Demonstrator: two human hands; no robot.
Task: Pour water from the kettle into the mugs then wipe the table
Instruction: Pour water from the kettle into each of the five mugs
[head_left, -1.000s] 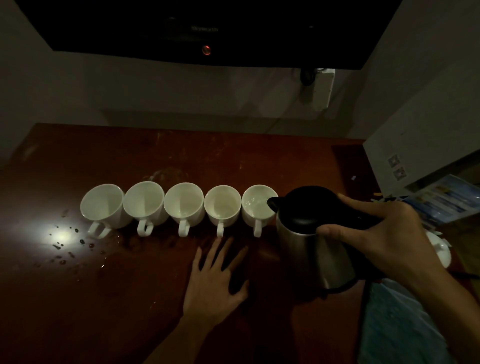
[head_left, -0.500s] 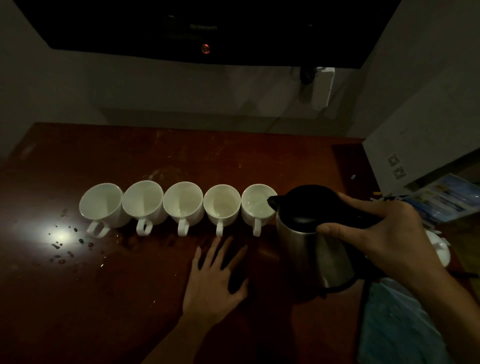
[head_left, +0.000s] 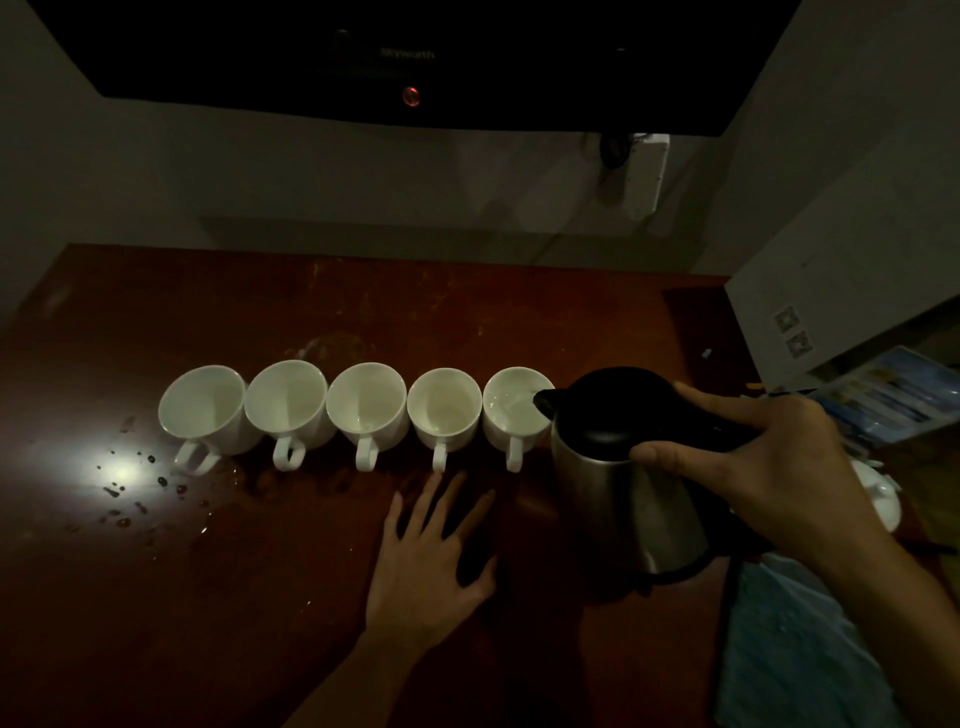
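Note:
Several white mugs stand in a row on the dark wooden table (head_left: 363, 306), handles toward me. My right hand (head_left: 753, 462) grips the black handle of a steel kettle (head_left: 623, 488) with a black lid. The kettle tilts left, its spout over the rightmost mug (head_left: 511, 415), which holds water. The mug beside it (head_left: 444, 410) also shows a little water. The leftmost mug (head_left: 205, 405) leans left. My left hand (head_left: 431, 556) rests flat on the table with fingers spread, just in front of the mugs.
Water drops (head_left: 135, 493) lie on the table at the front left. A light blue cloth (head_left: 789, 649) lies at the front right. A white box (head_left: 831, 291), leaflets (head_left: 893, 389) and a white lidded dish (head_left: 878, 499) crowd the right side. A black screen (head_left: 415, 57) hangs above.
Almost nothing differs: the kettle's spout has edged slightly further over the rightmost mug. My left hand stays flat on the table.

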